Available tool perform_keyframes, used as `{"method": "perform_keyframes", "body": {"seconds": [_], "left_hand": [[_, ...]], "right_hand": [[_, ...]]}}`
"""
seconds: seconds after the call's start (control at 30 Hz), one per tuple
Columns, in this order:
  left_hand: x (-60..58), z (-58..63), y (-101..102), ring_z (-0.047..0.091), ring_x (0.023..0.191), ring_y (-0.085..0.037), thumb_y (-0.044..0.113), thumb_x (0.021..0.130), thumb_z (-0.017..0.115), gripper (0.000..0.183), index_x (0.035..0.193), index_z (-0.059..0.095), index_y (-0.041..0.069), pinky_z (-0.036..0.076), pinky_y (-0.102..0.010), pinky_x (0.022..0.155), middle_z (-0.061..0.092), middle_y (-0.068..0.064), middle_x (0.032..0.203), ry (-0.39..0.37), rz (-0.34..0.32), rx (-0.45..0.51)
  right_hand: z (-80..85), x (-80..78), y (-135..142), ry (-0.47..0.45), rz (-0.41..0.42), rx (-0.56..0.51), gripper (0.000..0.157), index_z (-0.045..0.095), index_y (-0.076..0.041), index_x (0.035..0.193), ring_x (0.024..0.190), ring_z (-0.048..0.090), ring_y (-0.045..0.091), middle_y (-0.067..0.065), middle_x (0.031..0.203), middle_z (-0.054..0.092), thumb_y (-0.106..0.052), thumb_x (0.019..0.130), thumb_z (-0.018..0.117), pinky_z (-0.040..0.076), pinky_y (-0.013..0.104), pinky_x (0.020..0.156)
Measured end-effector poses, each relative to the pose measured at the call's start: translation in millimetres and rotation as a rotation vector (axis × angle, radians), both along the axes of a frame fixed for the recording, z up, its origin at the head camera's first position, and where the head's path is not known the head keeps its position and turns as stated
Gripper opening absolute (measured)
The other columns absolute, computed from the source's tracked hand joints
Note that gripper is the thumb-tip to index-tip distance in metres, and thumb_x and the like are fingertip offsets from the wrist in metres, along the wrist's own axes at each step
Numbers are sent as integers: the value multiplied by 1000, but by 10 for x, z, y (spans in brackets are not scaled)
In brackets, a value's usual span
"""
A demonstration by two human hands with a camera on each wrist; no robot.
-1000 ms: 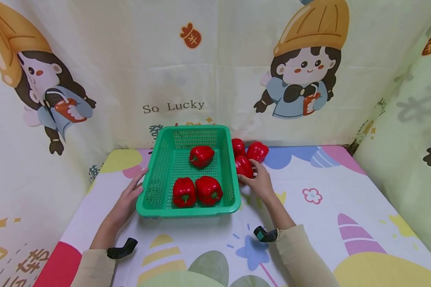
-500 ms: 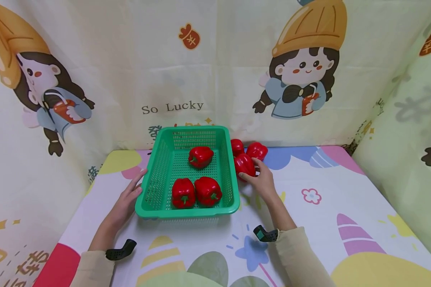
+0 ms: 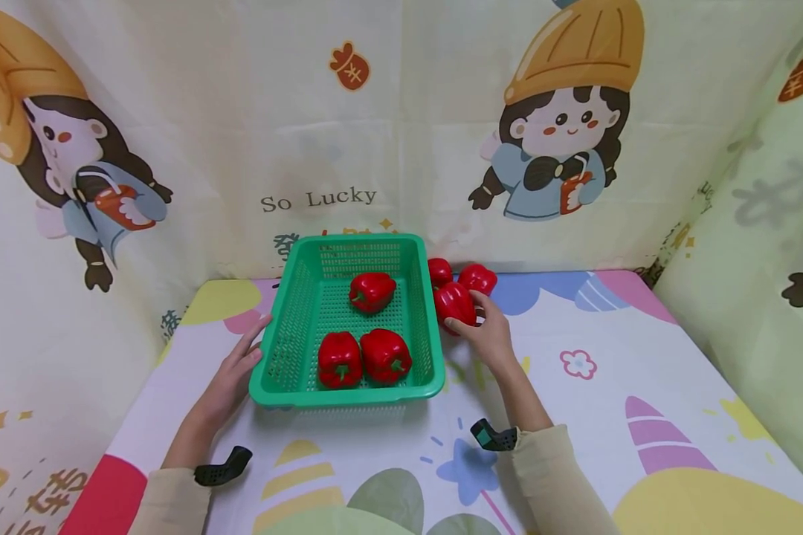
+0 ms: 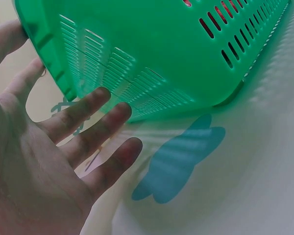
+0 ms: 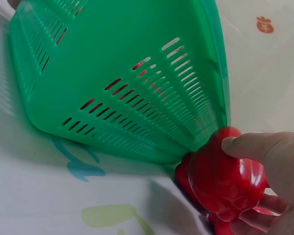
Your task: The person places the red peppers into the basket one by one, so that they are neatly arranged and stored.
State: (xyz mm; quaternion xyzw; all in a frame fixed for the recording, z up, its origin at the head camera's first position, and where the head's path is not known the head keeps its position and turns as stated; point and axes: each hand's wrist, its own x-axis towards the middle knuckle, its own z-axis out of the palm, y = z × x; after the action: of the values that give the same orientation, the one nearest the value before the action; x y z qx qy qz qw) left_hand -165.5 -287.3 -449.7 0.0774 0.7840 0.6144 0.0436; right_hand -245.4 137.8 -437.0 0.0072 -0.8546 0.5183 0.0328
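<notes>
A green plastic basket (image 3: pixel 348 397) stands on the table with three red bell peppers in it: one (image 3: pixel 372 292) toward the back and two (image 3: pixel 340 360) side by side at the front. My left hand (image 3: pixel 226 383) touches the basket's left rim with its fingers straight and spread, as the left wrist view shows. Beside the right wall, my right hand (image 3: pixel 488 334) grips a red bell pepper (image 5: pixel 225 176) between thumb and curled fingers. Behind that pepper lie two more bell peppers, one (image 3: pixel 439 272) against the basket and one (image 3: pixel 478 279) to its right.
A patterned cloth (image 3: pixel 562 431) covers the table. Printed curtains (image 3: pixel 442 134) hang right behind the basket and at both sides. A black wrist device (image 3: pixel 224 467) sits on the left wrist, another (image 3: pixel 494 435) on the right.
My right hand has lifted and turned the gripped pepper slightly, so more of it shows beside the basket. The left hand stays at the rim.
</notes>
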Motion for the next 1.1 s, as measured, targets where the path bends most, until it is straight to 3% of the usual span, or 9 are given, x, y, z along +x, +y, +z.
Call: {"method": "perform_keyframes", "body": {"seconds": [0.17,1.1], "left_hand": [[3,4,-9,4,147,-43,32,104,32,55,156,15,25,-2,-79,105,8,-2,164,3,-5,5],[-14,-20,-17,2,148,-42,34,104,32,54,156,15,31,-2,-78,106,8,2,164,-13,-14,20]], "right_hand": [[-3,-5,2,0,1,-1,78,37,-14,147,127,47,31,12,140,47,-28,82,75,53,48,94],[93,45,29,-30,23,-6,76,36,-15,148,127,47,31,12,141,47,-30,84,73,53,48,94]]}}
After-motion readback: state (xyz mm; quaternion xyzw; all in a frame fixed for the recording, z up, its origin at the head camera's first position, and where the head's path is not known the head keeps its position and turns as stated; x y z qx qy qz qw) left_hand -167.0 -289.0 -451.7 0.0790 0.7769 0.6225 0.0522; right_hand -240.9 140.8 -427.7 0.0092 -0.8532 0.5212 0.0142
